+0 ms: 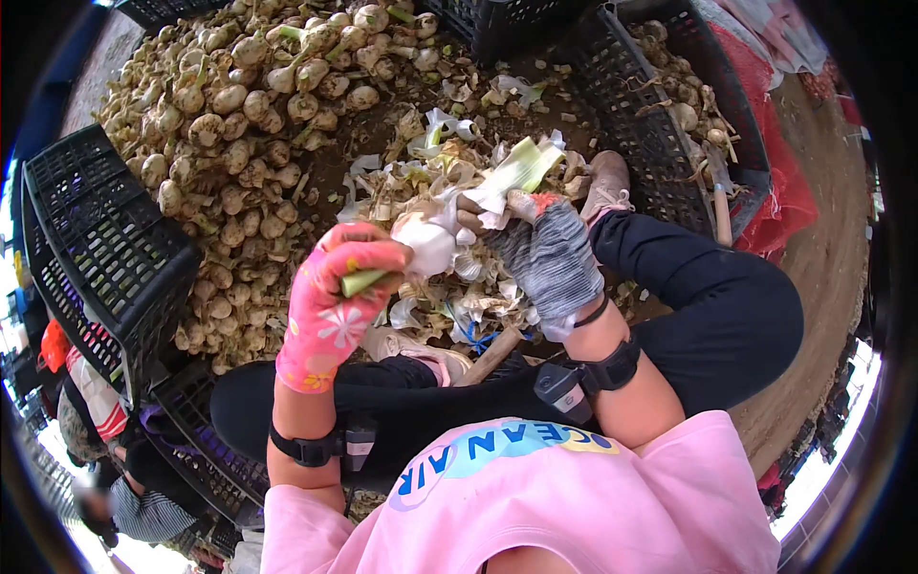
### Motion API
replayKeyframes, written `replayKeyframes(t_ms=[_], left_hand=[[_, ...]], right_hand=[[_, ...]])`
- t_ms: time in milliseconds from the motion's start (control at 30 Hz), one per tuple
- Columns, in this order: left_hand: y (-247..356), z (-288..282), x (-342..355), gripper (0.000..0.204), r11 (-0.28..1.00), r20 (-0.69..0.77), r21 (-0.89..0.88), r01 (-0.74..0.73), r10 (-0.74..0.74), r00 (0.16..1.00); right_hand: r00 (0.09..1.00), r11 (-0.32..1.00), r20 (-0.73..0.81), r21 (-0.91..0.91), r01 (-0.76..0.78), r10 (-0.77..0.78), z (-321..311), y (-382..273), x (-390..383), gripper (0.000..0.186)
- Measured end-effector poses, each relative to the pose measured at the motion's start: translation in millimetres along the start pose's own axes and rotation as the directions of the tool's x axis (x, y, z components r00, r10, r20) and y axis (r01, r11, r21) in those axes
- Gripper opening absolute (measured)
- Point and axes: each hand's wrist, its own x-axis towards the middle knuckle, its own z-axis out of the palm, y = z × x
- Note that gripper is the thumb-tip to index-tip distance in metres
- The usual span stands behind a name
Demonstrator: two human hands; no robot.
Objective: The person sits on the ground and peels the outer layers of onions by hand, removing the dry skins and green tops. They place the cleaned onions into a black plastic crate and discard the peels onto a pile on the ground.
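- Head view: I see the left hand (330, 306) closed on a garlic bulb (426, 247), right hand (555, 253) pinching loose leafy skin (516, 175).
- Bulb, held above peelings (421, 191), looks mostly stripped.
- Unpeeled heap (229, 143) apparently remains.

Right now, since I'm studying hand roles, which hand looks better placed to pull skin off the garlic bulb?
Probably the right hand: it pinches the pale strip, while the left hand grips the bulb by its stem.
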Motion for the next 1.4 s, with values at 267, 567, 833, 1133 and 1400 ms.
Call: replayKeyframes(t_ms=[267, 567, 833, 1133, 1400], left_hand=[[0, 4, -8, 0.010, 0.864, -0.028, -0.454, 0.219, -0.259, 0.965], [-21, 22, -8, 0.023, 0.504, -0.214, -0.858, 0.099, -0.526, 0.823], [-47, 9, -6, 0.031, 0.389, -0.137, -0.919, 0.066, -0.471, 0.872], [-42, 13, -5, 0.022, 0.353, -0.202, -0.935, 0.015, -0.568, 0.798], [-40, 24, -5, 0.033, 0.397, -0.099, -0.909, 0.127, -0.502, 0.859]], right_hand=[[0.959, 0.896, 0.259, 0.390, -0.213, 0.115, 25, -29, -4, 0.051], [0.857, 0.973, 0.460, -0.136, -0.188, 0.230, 26, -8, -9, 0.031], [0.991, 0.623, 0.060, 0.773, -0.121, 0.117, 17, -33, -15, 0.034], [0.972, 0.874, 0.188, -0.438, 0.209, -0.138, 31, -28, -10, 0.056], [0.986, 0.996, 0.148, 0.068, 0.062, -0.072, 25, -10, -13, 0.032]])
